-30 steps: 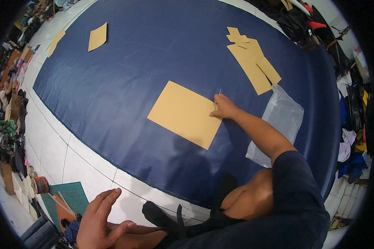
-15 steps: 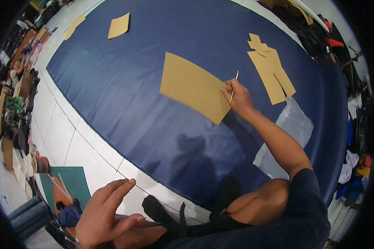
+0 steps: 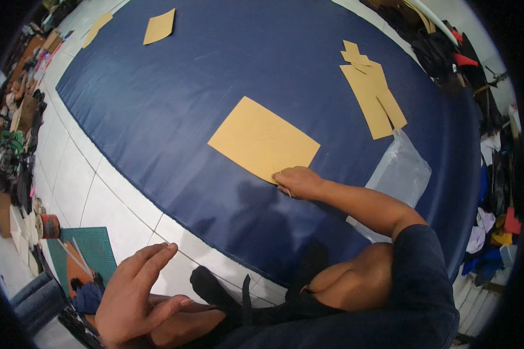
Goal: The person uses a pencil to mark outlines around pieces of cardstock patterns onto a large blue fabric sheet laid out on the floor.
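A rectangular tan cardboard piece [image 3: 262,136] lies flat, or nearly so, on a large dark blue vinyl-like sheet [image 3: 186,104]. At its near edge my right hand [image 3: 300,182] is closed, fingers pinching the card's edge. A thin light stick [image 3: 290,193], perhaps a slim pen, is also in that hand and mostly hidden by the fingers. My left hand [image 3: 137,294] hovers above my leg at the lower left, open with fingers stretched out, holding nothing.
Several cut cardboard pieces [image 3: 370,96] lie at the right, beside a clear plastic bag [image 3: 404,168]. Another card [image 3: 159,27] rests at the far left of the sheet. A green cutting mat [image 3: 99,247] and red-brown tin [image 3: 50,226] sit on the white tiles [image 3: 93,192].
My right hand has moved nearer and left, bringing the cardboard down onto the sheet and turning it. The left hand stays open, almost unmoved.
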Available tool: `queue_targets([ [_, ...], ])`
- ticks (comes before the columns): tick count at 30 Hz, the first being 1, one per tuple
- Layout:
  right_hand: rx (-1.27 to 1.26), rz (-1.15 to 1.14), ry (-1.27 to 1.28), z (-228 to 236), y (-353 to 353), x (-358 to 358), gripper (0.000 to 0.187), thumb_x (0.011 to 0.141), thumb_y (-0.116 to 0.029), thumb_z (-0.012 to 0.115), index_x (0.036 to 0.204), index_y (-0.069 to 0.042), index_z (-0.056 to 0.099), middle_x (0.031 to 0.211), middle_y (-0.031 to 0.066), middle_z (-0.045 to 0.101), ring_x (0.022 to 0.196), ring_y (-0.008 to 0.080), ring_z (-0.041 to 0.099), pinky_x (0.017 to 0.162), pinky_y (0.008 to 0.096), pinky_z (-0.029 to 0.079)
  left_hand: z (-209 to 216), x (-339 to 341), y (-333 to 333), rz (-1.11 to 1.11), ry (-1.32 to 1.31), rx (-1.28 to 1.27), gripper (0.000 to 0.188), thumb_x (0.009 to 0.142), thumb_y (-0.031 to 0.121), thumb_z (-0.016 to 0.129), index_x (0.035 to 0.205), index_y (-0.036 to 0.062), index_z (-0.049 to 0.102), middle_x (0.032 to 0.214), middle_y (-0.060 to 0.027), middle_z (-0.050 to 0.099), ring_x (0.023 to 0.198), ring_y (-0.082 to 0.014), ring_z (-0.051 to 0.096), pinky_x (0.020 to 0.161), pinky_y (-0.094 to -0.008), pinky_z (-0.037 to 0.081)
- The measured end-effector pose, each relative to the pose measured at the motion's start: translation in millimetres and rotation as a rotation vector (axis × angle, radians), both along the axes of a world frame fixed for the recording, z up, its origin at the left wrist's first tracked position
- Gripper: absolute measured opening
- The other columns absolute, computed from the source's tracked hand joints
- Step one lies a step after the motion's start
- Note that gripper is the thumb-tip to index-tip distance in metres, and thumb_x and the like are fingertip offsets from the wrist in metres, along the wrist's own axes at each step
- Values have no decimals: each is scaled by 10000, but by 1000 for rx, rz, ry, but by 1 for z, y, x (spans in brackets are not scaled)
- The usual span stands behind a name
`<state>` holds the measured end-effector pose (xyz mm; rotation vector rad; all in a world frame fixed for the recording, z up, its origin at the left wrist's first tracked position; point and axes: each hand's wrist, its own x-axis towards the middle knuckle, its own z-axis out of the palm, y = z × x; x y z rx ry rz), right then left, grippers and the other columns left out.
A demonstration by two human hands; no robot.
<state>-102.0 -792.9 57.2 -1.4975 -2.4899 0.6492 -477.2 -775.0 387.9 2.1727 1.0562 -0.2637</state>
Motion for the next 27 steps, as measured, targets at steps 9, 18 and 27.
queue_targets([
  [9,-166,-640,27,2,17,91,357,928,-375,607,1075,-51,616,1050,200,655,1026,395,632,851,498,500,-11,17,10,1,-25,-42,817,710,237,848,1393,-13,477,1322,-271,540,1236,-427,536,1041,-448,431],
  [18,-105,-1184,-414,-18,-21,225,297,912,-195,600,1162,-40,557,1225,195,589,1149,385,596,953,510,496,-20,49,22,-73,3,-47,711,804,195,791,1413,23,468,1363,-232,524,1270,-400,509,1049,-446,423],
  [27,98,-1311,-495,-42,-33,296,287,869,-70,570,1149,-13,547,1104,216,645,1032,390,659,860,490,551,-38,69,30,-46,10,-117,635,853,145,756,1401,0,469,1379,-216,518,1291,-382,492,1071,-430,406],
])
